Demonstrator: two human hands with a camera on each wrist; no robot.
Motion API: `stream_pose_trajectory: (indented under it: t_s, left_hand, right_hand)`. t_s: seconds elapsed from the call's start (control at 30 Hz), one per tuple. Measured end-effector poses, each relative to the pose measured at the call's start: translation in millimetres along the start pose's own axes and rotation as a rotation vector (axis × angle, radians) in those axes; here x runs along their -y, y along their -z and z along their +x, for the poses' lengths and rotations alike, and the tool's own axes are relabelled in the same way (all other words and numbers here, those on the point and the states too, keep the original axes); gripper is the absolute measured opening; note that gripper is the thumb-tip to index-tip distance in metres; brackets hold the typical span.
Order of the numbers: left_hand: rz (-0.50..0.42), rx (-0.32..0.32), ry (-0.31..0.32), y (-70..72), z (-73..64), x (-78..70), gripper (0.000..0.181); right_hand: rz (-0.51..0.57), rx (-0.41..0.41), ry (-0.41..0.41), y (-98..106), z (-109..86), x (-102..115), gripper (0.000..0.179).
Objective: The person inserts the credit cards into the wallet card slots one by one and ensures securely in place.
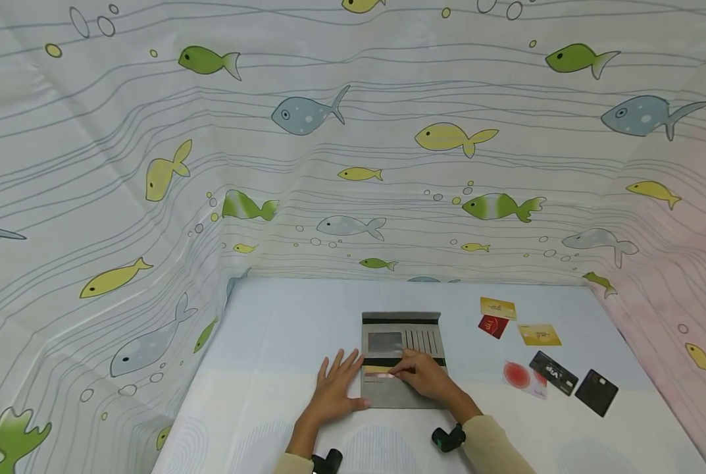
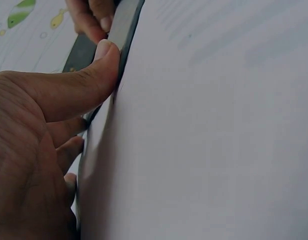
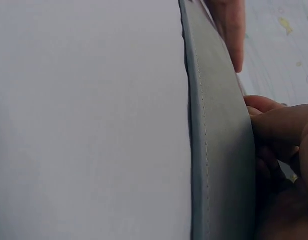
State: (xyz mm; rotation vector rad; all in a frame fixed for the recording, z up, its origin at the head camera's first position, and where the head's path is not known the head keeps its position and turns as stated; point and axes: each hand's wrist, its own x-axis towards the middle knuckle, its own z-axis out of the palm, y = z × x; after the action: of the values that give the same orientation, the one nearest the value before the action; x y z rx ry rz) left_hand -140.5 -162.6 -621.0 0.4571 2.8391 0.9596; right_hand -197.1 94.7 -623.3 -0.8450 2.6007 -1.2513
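An unfolded grey wallet (image 1: 394, 397) lies flat, with a clear window (image 1: 383, 342) and a row of card slots (image 1: 420, 341) on its far half. My left hand (image 1: 333, 394) rests at its left side, fingers spread, the thumb on the near left corner. In the left wrist view that thumb (image 2: 89, 87) presses at the stitched border. Over the near half, my right hand (image 1: 426, 378) pinches a yellowish card (image 1: 378, 370) lying along the pocket edge. The right wrist view shows the wallet's grey near panel (image 3: 221, 115), which hides much of the right fingers.
Right of the wallet lie two yellow cards, one (image 1: 498, 308) overlapping a red card (image 1: 493, 326) and another (image 1: 539, 334) apart. Nearer are a white card with red circles (image 1: 518, 375), a black VIP card (image 1: 554, 373) and a square black piece (image 1: 597, 393). Fish-patterned sheeting (image 1: 412, 197) surrounds the table.
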Motion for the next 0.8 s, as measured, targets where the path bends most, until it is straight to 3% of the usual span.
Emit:
stream_pose_trajectory:
  t_s: [0.8]
  left_hand:
    - [-0.022, -0.006, 0.002, -0.3, -1.4, -1.2, 0.094]
  right_hand:
    - [-0.081, -0.076, 0.080, -5.3, -4.2, 2.3, 0.015]
